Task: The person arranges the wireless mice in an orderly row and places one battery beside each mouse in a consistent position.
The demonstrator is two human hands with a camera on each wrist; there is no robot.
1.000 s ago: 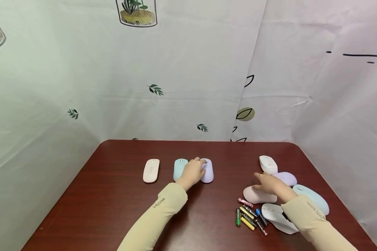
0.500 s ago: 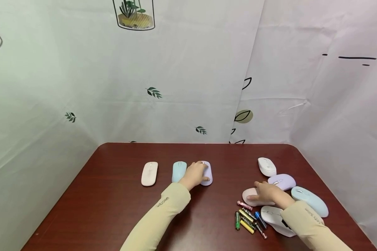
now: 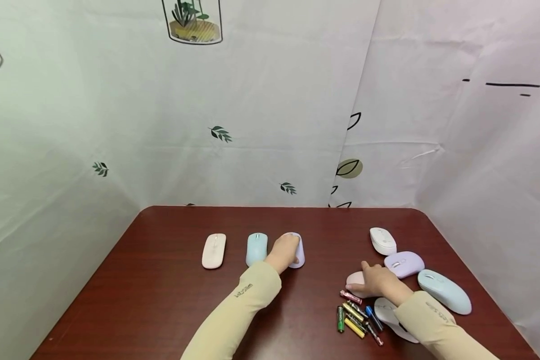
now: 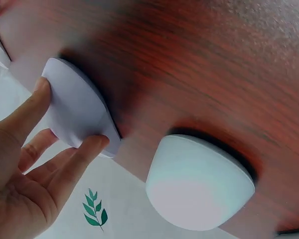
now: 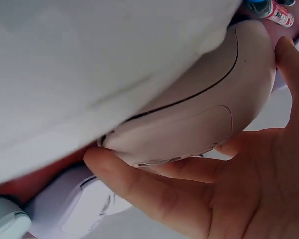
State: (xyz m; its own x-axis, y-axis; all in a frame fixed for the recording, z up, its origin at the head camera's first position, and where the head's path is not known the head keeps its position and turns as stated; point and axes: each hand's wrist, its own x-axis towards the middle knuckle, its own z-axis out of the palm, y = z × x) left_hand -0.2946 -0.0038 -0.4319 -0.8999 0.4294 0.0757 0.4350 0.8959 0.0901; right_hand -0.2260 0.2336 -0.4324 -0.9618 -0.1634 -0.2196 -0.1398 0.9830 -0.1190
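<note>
My left hand (image 3: 284, 252) grips a lilac computer mouse (image 3: 300, 256) at the back middle of the table. In the left wrist view, thumb and fingers pinch this lilac mouse (image 4: 74, 102) from both sides. A light blue mouse (image 3: 256, 248) lies just left of it. On the right, my right hand (image 3: 379, 280) holds a pale pink mouse (image 3: 355, 279), largely hidden under the palm in the head view. The right wrist view has fingers and thumb around the pink mouse (image 5: 189, 124), with a white surface blocking its near part.
A cream mouse (image 3: 214, 251) lies at left. Around the right hand are a white mouse (image 3: 383, 241), another lilac mouse (image 3: 404, 264), a bigger light blue mouse (image 3: 445, 291) and a white mouse (image 3: 387, 311) under the sleeve. Several loose batteries (image 3: 354, 319) lie in front.
My left hand has moved right and closed over the lilac mouse. My right hand has come down onto the pink mouse and covers more of it. The head view has tilted slightly.
</note>
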